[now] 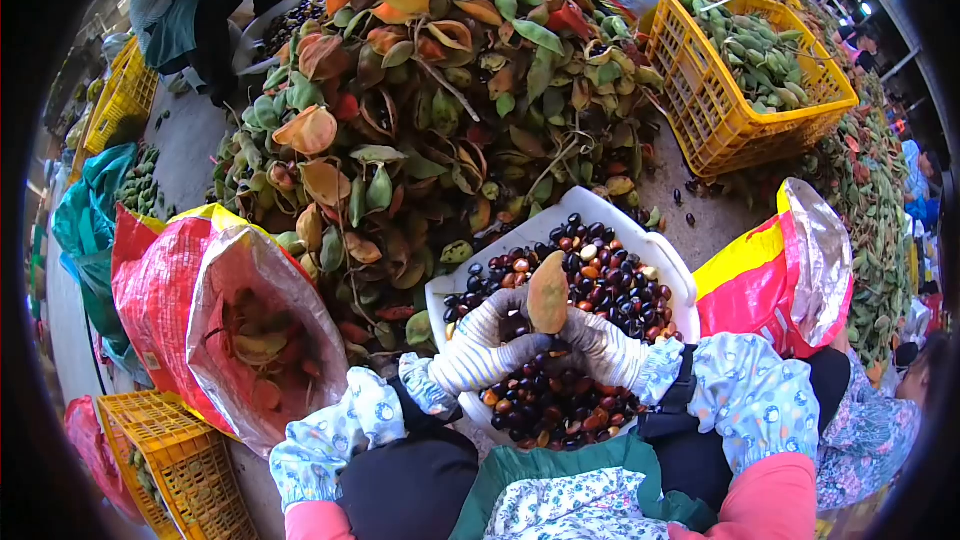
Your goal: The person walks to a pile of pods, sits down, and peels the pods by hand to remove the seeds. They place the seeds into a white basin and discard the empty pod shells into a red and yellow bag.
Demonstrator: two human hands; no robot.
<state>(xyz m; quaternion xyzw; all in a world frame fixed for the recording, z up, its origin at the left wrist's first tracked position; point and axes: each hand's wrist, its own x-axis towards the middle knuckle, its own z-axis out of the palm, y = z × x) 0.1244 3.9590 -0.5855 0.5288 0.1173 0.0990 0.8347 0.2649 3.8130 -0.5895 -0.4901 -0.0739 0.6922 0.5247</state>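
Note:
A brownish-green seed pod (548,292) stands upright between my two gloved hands, above a white basin (437,302) of dark, glossy seeds (610,275). My left hand (485,345), in a striped glove, has its fingers closed at the pod's lower left. On the other side my right hand (608,345) pinches the pod's lower end. The thumbs come close together under the pod, and their dark fingertips partly hide its base. From this angle the pod looks whole, with no seeds showing.
A big heap of pods and husks (420,120) rises beyond the basin. Open sacks stand at the left (165,290) and right (770,280). Yellow crates sit at the upper right (690,70) and lower left (200,460). Another person (190,10) is at the upper left.

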